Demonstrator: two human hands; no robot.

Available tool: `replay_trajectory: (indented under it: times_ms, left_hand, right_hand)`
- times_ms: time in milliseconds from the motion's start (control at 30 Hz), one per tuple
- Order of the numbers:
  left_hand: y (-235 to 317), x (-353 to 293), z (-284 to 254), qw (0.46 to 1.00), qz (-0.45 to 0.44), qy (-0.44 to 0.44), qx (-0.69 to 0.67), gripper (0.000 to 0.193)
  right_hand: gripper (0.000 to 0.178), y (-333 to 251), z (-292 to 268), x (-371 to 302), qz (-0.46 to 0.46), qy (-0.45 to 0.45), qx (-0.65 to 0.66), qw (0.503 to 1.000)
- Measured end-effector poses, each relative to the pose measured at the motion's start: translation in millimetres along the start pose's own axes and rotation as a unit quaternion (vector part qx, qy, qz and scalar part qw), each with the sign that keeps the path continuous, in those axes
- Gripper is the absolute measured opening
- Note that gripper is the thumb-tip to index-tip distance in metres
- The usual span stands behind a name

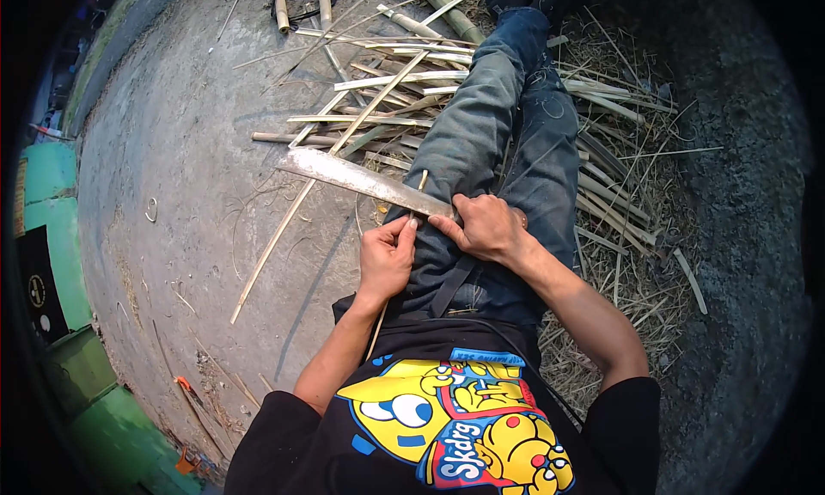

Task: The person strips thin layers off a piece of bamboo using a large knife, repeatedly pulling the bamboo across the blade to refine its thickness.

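Across my thigh lies a broad machete [361, 179], its worn metal blade pointing out to the left. My right hand [488, 226] is closed around its near end, where the handle is mostly hidden by the fingers. A thin bamboo strip [423, 180] passes under the blade, its far tip sticking out past it. My left hand [387, 256] pinches this strip between thumb and fingers just on the near side of the blade. The strip's other end runs back along my left wrist toward my waist.
Split bamboo pieces [404, 91] lie in a heap under and left of my outstretched legs [490, 117]. More strips and shavings [610, 194] cover the ground on the right. A long strip [275, 246] slants over the concrete [172, 194]. An orange-handled tool [187, 387] lies at lower left.
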State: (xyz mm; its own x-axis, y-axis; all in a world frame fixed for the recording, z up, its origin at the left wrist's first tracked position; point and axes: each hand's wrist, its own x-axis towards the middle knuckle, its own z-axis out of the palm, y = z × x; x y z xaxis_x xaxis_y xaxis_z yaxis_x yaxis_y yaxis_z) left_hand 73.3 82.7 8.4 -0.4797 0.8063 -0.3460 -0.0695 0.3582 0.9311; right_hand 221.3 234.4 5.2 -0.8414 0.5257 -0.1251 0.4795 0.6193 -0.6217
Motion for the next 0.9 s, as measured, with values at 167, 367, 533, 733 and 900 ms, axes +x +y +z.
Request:
replay_trajectory:
  times_ms: [167,367,533,733,900]
  left_hand:
    - [10.7,-1.9,2.4,1.000,-0.020,0.020,-0.010,0.023]
    - [8.7,-11.5,5.0,1.000,-0.007,0.019,0.005,0.022]
    - [4.0,-0.1,5.6,0.999,0.033,0.026,0.019,0.021]
    - [29.9,-16.0,-36.3,0.974,-0.157,-0.137,-0.094,0.029]
    - [5.8,-20.8,-37.1,0.981,-0.113,-0.130,-0.086,0.030]
  right_hand:
    - [0.066,2.1,5.5,2.3,0.024,0.020,0.006,0.999]
    - [0.067,4.5,6.3,4.2,0.003,0.035,-0.015,0.999]
    - [0.065,5.6,4.7,11.5,0.004,0.033,0.006,0.999]
    - [0.067,-9.5,-19.9,-3.1,0.092,0.017,0.078,0.992]
    - [0.069,-10.9,-33.7,1.7,0.114,-0.036,0.065,0.991]
